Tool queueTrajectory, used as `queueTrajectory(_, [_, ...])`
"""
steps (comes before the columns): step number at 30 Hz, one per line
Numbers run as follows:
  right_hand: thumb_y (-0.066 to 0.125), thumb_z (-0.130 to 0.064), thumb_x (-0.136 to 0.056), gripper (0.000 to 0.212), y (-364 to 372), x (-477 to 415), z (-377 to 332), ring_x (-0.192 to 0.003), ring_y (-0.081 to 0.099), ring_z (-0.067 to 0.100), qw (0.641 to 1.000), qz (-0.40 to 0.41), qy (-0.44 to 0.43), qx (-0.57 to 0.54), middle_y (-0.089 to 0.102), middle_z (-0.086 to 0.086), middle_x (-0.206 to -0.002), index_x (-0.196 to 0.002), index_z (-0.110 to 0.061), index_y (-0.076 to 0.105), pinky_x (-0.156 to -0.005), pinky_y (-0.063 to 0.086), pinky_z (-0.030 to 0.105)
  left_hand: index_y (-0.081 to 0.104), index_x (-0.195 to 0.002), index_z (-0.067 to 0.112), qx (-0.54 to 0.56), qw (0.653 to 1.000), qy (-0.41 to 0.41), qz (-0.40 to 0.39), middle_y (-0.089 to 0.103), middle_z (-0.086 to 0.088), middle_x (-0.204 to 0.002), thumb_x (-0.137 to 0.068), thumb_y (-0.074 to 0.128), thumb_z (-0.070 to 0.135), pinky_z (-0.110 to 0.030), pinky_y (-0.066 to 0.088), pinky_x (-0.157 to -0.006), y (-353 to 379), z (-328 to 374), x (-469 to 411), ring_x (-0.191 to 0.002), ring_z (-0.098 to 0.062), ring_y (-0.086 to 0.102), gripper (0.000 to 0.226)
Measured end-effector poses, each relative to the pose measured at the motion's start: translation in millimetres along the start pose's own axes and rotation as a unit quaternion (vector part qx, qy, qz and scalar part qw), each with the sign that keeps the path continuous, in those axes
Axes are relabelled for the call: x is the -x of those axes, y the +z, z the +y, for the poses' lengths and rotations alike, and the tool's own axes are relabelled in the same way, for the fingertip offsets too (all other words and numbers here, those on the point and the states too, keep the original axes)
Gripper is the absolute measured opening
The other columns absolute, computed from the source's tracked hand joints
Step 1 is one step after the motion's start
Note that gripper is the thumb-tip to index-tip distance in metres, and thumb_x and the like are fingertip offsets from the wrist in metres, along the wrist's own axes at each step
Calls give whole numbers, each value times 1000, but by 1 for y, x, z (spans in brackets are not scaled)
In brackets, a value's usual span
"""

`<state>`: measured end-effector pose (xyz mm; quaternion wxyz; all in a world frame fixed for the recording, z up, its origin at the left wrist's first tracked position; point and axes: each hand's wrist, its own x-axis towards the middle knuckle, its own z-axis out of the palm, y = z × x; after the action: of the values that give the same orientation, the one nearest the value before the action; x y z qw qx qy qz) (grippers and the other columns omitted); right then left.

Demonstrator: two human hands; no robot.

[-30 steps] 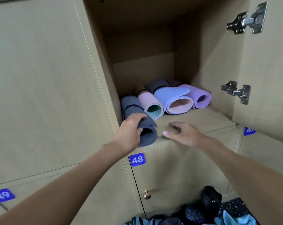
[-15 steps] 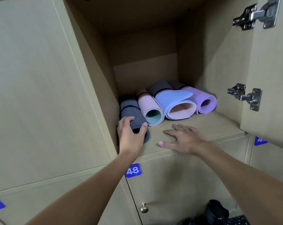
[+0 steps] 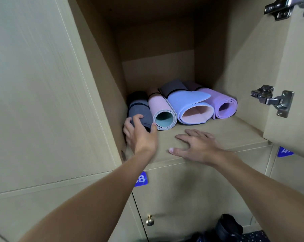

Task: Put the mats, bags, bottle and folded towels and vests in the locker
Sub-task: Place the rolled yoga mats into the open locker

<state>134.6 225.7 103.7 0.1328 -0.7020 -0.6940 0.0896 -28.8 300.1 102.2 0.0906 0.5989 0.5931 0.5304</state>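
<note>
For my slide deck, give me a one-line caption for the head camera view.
Left hand grips the grey mat, leftmost in the locker; right hand lies flat on its floor.

Open locker compartment [image 3: 217, 130]: four rolled mats lie side by side at back, open ends toward front.
Leftmost mat [image 3: 140, 110] against left wall; second mat [image 3: 160, 109] touching it; third mat [image 3: 187, 102] next; rightmost mat [image 3: 224, 103] near right wall.
Left hand [image 3: 140, 135] on front end of leftmost mat.
Right hand [image 3: 198, 145] flat on compartment floor, before third mat.
Door hinge [image 3: 271, 100] at right.
Lower locker knob [image 3: 149, 222] below; bag [image 3: 228, 227] on floor, lower right.
</note>
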Motion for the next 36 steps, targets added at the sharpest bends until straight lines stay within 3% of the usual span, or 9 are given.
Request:
queueTrajectory(3, [40, -87, -75, 83, 0, -1, -1, -149, 10, 7, 1000, 5, 3, 2, 18, -9, -163, -147, -47, 33, -119, 5, 33, 48, -131, 23, -1, 1000, -11, -22, 31, -6, -149, -89, 68, 36, -35, 29, -108, 0, -4, -11, -138, -26, 30, 48])
queueTrajectory(7, [41, -87, -75, 82, -1, 0, -1, -149, 10, 6, 1000, 4, 4, 3, 18, -9, -162, -147, -47, 33, -119, 6, 34, 46, -137, 20, -60, 997, 44, -8, 28, -10, -154, -92, 65, 38, -41, 23, -115, -1, -6, 2, -142, -29, 27, 52])
queueTrajectory(12, [40, -87, -75, 82, -1, 2, -1, -149, 11, 6, 1000, 5, 1, 3, 18, -9, -162, -147, -46, 34, -118, 7, 33, 53, -128, 19, -34, 998, 44, 5, 43, -6, -141, -93, 65, 27, -37, 29, -107, -2, -11, -8, -133, -28, 38, 38])
queueTrajectory(24, [43, -84, -76, 79, -3, 5, -6, -149, 11, 6, 1000, 11, 12, -1, 19, -12, -161, -146, -47, 34, -118, 6, 32, 54, -124, 12, -3, 1000, 30, 3, 49, -12, -135, -90, 66, 20, -35, 30, -102, 21, -16, -42, -127, -34, 43, 37])
queueTrajectory(29, [46, -84, -75, 80, -2, 1, -7, -148, 15, 7, 999, 26, 18, -8, 22, -13, -161, -145, -46, 37, -118, 7, 33, 48, -135, 16, -40, 998, 33, -21, 38, -14, -148, -90, 65, 27, -40, 31, -108, 14, -17, -38, -135, -35, 37, 49])
queueTrajectory(33, [45, -84, -75, 79, 1, -2, -5, -147, 19, 9, 999, 40, 29, 5, 26, -12, -159, -144, -45, 40, -117, 11, 36, 40, -143, 13, -79, 990, 98, -58, 23, -19, -158, -90, 65, 33, -44, 23, -117, -8, -15, -9, -145, -36, 27, 61])
queueTrajectory(36, [36, -79, -85, 70, 4, 3, -9, -147, 21, 13, 997, 47, 45, 40, 28, -8, -159, -145, -42, 39, -116, 13, 40, 49, -131, 8, -37, 982, 159, -94, 40, -18, -146, -87, 66, 26, -41, 27, -113, -33, -13, 10, -136, -36, 38, 50])
